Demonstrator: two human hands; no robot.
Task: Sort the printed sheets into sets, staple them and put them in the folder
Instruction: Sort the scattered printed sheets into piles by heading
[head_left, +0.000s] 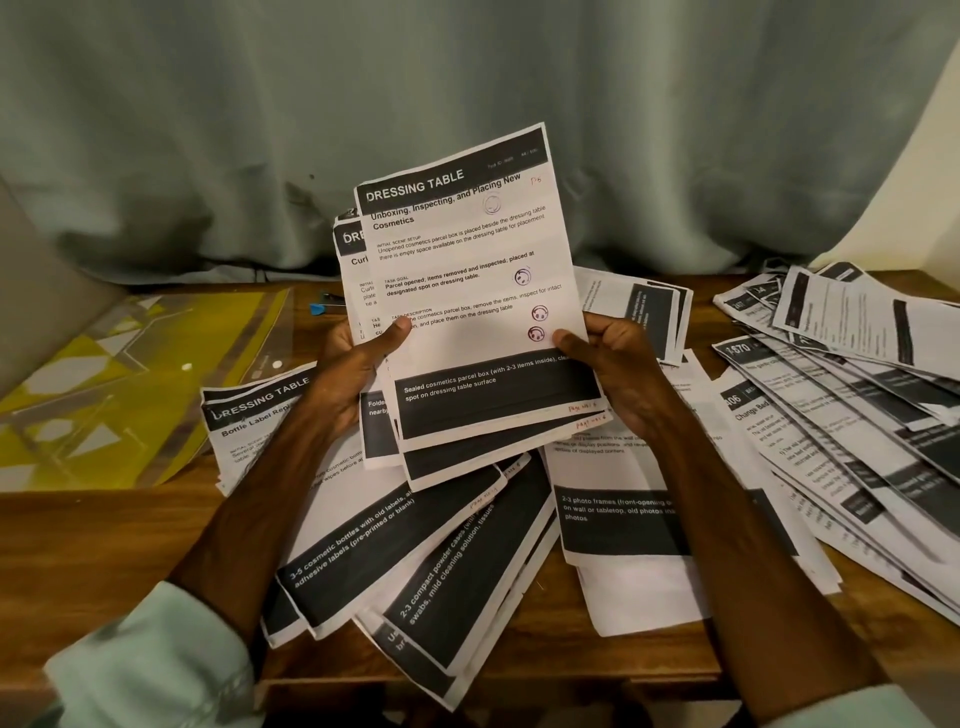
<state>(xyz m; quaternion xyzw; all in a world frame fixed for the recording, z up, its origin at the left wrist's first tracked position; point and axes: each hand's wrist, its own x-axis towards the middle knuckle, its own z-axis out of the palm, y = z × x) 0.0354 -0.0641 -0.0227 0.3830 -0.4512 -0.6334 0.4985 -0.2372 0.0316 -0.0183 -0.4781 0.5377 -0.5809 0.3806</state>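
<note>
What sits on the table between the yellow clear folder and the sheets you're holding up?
In the head view, a small blue stapler lies on the brown wooden table, between the yellow clear plastic folder and the held printed sheets.

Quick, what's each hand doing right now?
Left hand: closed on the held sheets, thumb on front.
Right hand: closed on the same sheets' right edge.

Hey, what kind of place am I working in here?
Probably a room at home used as a makeshift paperwork spot: a wooden table against a grey-green curtain, strewn with printed sheets, a yellow folder to the left.
</note>
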